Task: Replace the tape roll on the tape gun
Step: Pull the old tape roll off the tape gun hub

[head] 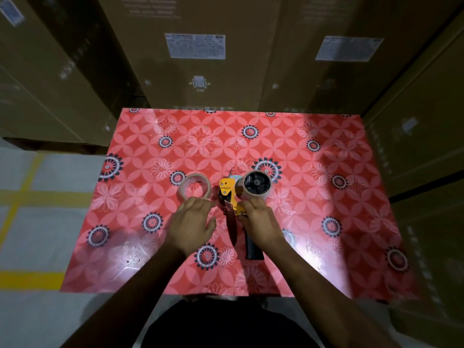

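Note:
A yellow and black tape gun lies on the red flowered table, its black handle pointing toward me. A brown tape roll sits on the gun's black spool at the right. A loose clear tape roll lies flat to the left of the gun. My right hand rests over the gun's body just above the handle, fingers curled on it. My left hand hovers with fingers spread just below the loose roll, its fingertips near the roll's rim; I cannot tell whether they touch it.
Tall cardboard boxes stand against the table's far edge and along the right side. Grey floor with yellow lines lies to the left. My dark clothing fills the bottom of the view.

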The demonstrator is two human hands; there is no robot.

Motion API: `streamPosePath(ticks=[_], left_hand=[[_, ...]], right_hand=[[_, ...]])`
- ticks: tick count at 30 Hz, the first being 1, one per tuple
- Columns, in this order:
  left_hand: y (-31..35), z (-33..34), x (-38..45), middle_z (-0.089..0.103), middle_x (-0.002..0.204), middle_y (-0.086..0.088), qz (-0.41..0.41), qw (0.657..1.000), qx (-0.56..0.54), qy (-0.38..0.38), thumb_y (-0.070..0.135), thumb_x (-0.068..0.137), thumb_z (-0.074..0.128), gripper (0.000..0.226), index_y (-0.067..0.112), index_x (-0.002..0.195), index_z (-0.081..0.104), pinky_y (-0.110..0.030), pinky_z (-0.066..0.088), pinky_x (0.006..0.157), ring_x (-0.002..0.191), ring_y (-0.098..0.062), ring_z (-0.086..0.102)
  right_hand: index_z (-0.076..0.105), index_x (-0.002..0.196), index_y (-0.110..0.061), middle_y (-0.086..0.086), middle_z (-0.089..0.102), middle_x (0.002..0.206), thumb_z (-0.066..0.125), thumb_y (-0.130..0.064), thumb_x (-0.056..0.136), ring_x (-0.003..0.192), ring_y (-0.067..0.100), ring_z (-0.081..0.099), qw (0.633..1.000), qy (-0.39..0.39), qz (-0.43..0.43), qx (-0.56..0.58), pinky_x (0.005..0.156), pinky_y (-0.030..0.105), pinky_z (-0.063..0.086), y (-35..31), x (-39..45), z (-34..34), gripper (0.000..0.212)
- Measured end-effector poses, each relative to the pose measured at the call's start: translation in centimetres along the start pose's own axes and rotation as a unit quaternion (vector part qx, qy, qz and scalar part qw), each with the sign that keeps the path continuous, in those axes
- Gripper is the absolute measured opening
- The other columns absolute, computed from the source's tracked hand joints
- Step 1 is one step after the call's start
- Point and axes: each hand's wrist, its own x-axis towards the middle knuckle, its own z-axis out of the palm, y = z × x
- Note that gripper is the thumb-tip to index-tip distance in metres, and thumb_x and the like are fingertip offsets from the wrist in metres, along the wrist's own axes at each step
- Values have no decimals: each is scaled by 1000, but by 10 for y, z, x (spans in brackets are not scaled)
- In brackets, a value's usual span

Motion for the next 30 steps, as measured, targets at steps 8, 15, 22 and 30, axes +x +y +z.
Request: streamPosePath(ticks=[8,15,22,30], left_hand=[[9,12,-10,61,138,-4,22,999,-30,-7,28,97,55,43,17,138,54,-42,42,110,134,-25,49],[14,19,-10,62,135,-5,37,998,-44,-7,23,97,57,39,16,136,57,-42,38,115,131,-25,50],[11,17,5,62,123,-2,52,997,-48,-11,23,97,56,35,18,131,61,-44,47,101,125,-25,49],[34,12,69,59,133,-4,52,998,2,-26,29,102,48,38,15,137,55,-43,35,107,125,-24,48]], right_hand=[[67,121,-6,15,66,122,74,-8,84,118,39,57,999,22,-23,41,87,50,54,0,-33,7,38],[66,126,-4,14,65,124,76,-12,87,121,34,54,995,25,-14,93,98,40,48,11,-38,0,41],[67,115,-12,7,69,99,67,-28,93,91,23,64,983,51,61,168,78,36,53,34,-36,-20,28],[56,128,-3,19,75,101,58,-33,101,96,33,70,956,21,219,193,76,31,48,53,3,-40,41]])
